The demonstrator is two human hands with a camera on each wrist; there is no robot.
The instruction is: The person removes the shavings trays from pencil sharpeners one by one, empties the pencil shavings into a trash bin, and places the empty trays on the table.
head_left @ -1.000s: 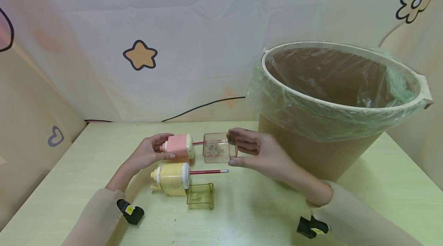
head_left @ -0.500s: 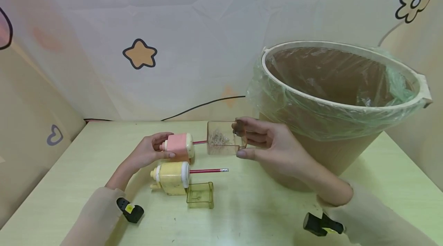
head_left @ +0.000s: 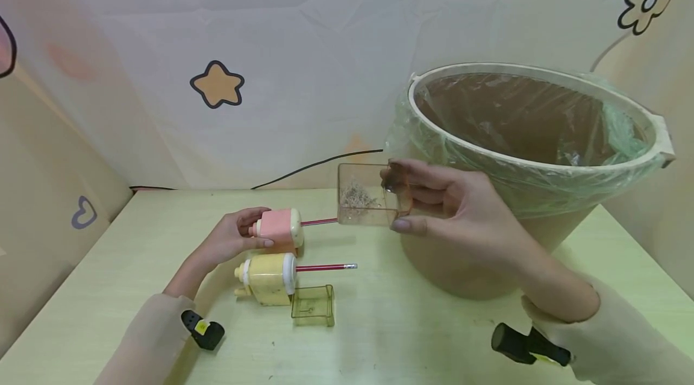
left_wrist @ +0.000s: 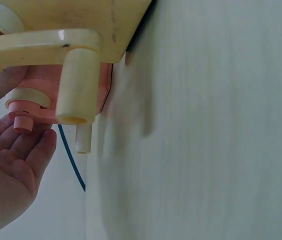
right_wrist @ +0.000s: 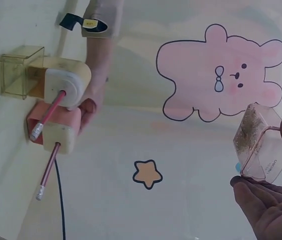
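Observation:
My left hand (head_left: 230,239) grips the pink pencil sharpener (head_left: 276,229) at its crank end, thumb on the near side. A red pencil (head_left: 318,222) sticks out of its front. My right hand (head_left: 461,204) pinches a clear pinkish shavings drawer (head_left: 364,192) by one end, raised above the table at the left of the bin. Grey pencil shavings (head_left: 356,197) lie inside it; the right wrist view shows the drawer (right_wrist: 261,142) between thumb and fingers. Nearer me stands a yellow pencil sharpener (head_left: 268,279) holding another red pencil (head_left: 328,267), its yellow drawer (head_left: 313,306) at its front.
A large brown bin (head_left: 461,252) with a white rim (head_left: 488,153) and a green plastic liner (head_left: 564,192) stands at the right. The pale table (head_left: 347,349) meets a printed cloth backdrop (head_left: 303,71) at its far edge. Small dark specks lie on the table near me.
My right hand has lifted the drawer with the shavings up and to the right, away from the pink sharpener and toward the bin. The left hand keeps its place on the sharpener.

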